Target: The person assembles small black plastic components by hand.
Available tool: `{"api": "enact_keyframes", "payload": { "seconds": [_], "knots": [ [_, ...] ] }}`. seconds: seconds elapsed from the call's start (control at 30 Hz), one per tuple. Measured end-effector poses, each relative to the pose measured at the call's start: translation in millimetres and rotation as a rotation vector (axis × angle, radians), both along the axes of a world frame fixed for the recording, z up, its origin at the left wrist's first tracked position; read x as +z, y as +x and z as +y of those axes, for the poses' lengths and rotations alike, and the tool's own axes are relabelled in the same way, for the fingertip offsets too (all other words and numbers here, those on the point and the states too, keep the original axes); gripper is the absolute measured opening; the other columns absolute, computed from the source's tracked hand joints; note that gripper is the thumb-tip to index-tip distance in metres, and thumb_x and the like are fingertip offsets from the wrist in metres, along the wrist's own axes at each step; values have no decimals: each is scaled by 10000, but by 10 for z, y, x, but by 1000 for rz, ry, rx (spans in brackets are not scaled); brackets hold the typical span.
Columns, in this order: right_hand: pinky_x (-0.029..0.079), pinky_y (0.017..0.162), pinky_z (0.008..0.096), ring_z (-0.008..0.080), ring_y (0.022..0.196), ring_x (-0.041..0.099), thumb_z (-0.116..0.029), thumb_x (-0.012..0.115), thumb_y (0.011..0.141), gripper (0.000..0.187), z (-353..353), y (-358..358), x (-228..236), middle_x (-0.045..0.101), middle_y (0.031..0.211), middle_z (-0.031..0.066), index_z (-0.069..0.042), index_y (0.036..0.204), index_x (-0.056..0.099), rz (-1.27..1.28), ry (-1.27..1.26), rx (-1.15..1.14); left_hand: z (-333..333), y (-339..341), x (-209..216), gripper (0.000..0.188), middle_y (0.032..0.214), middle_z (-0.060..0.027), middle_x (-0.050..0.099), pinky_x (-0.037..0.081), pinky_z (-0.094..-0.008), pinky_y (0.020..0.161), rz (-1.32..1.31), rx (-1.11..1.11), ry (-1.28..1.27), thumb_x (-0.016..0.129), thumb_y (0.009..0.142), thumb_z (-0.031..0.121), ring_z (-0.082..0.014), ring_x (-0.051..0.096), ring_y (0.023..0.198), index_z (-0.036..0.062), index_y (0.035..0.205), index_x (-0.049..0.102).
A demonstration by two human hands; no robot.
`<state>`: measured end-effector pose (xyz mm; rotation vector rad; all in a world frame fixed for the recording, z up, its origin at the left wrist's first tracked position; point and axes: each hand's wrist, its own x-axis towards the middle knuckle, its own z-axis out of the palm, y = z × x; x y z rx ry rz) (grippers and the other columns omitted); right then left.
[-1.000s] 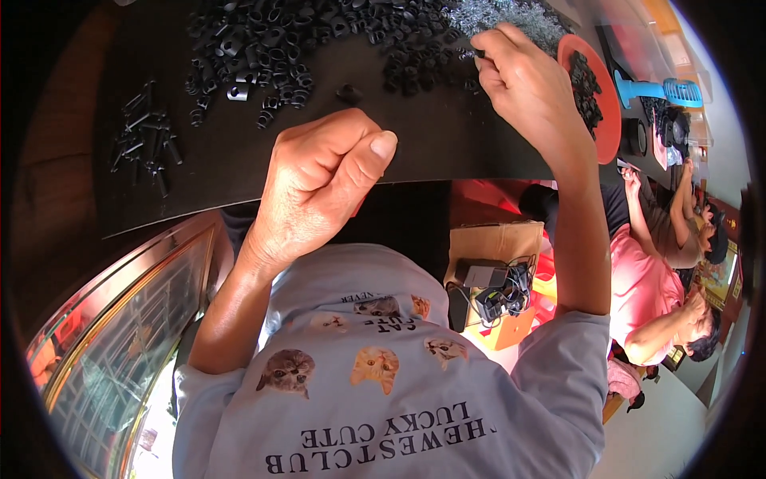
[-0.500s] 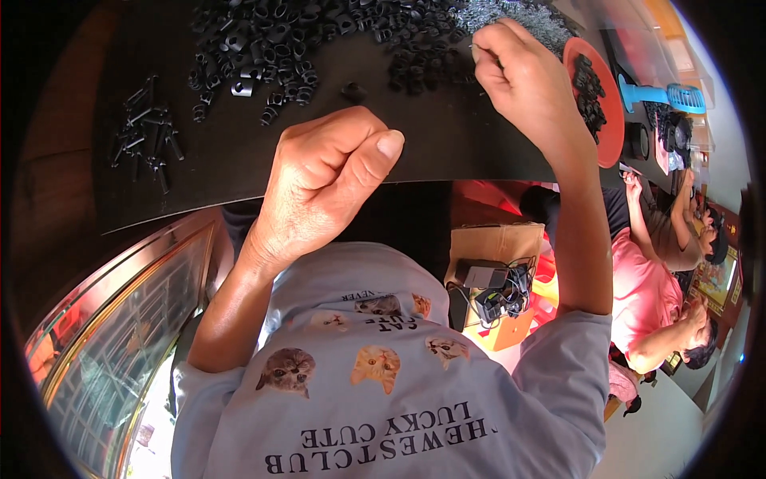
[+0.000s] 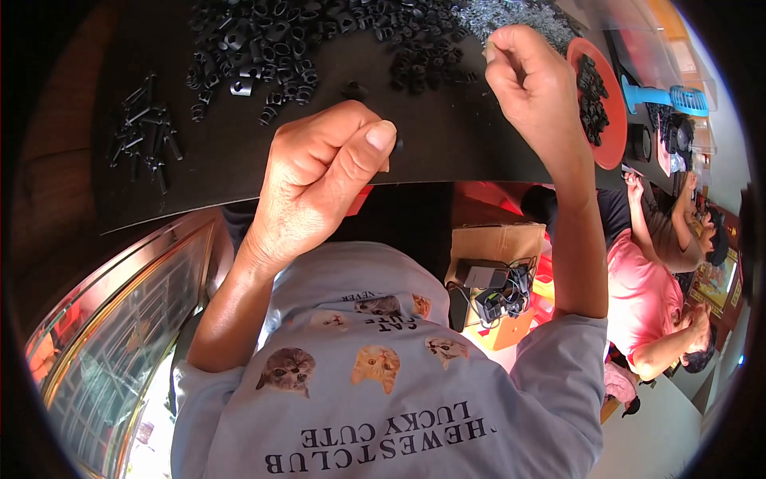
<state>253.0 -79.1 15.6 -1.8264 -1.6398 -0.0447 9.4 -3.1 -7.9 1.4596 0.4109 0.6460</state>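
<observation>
My left hand (image 3: 319, 164) is closed over the near part of the dark table, thumb pressed on the curled index finger. A small dark bit shows beside its thumb tip, too little to name. Further right and farther off, my right hand (image 3: 531, 84) is pinched closed, thumb against forefinger; whatever it holds is hidden. Just beyond it lies a heap of small silvery metal pieces (image 3: 511, 20). Black ring-shaped plastic parts (image 3: 279, 52) spread across the far side, with a smaller cluster of dark parts (image 3: 419, 68) left of my right hand. One loose black part (image 3: 353, 90) lies beyond my left hand.
Several dark rods (image 3: 146, 128) lie at the table's left. To the right stand a red bowl (image 3: 610, 148) of black parts and a blue fan (image 3: 666, 97). Below the table edge is a cardboard box (image 3: 499, 239) with cables. People (image 3: 646, 295) sit at the right.
My right hand has drawn slightly back toward me and to the right, away from the silvery heap. My left hand has shifted a little left, and a dark bit now shows by its thumb.
</observation>
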Motion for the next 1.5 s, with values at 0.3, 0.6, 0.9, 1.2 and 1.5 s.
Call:
{"api": "enact_keyframes", "payload": {
  "seconds": [0.3, 0.6, 0.9, 1.2, 1.5],
  "knots": [
    [496, 616, 344, 281, 674, 625, 39, 639, 828, 149, -36, -55, 46, 622, 819, 131, -18, 962, 605, -21, 51, 70, 22, -22, -24, 357, 792, -47, 610, 378, -205, 534, 36, -30, 80, 537, 1021, 269, -55, 495, 590, -15, 829, 636],
    [399, 576, 173, 17, 659, 496, 90, 656, 867, 152, -168, -604, 199, 560, 820, -11, -11, 958, 588, 288, 1, 210, -12, 11, 38, 334, 674, 1, 543, 394, -232, 521, 0, 34, -12, 557, 1020, 231, -54, 465, 571, -15, 802, 617],
    [417, 540, 293, 171, 618, 527, 44, 653, 842, 116, -128, -804, 131, 567, 785, 72, 1, 922, 581, 355, -61, 336, 5, 11, -11, 304, 721, -5, 542, 387, -224, 506, -91, 23, -25, 549, 1023, 223, -51, 476, 575, -18, 855, 623],
    [428, 568, 299, 194, 648, 538, 40, 630, 869, 92, -154, -812, 95, 572, 806, 89, 9, 939, 578, 351, -59, 326, 19, 14, -24, 293, 745, -13, 552, 396, -223, 509, -97, 2, -19, 543, 1026, 213, -58, 493, 579, -23, 873, 625],
    [420, 597, 204, 61, 683, 511, -2, 594, 949, 81, -210, -870, 176, 591, 854, 36, 23, 1026, 595, 417, -39, 313, 2, 4, 12, 302, 765, -4, 576, 406, -211, 513, -72, 16, -82, 537, 1029, 253, -48, 494, 579, 2, 880, 615]
  ]
}}
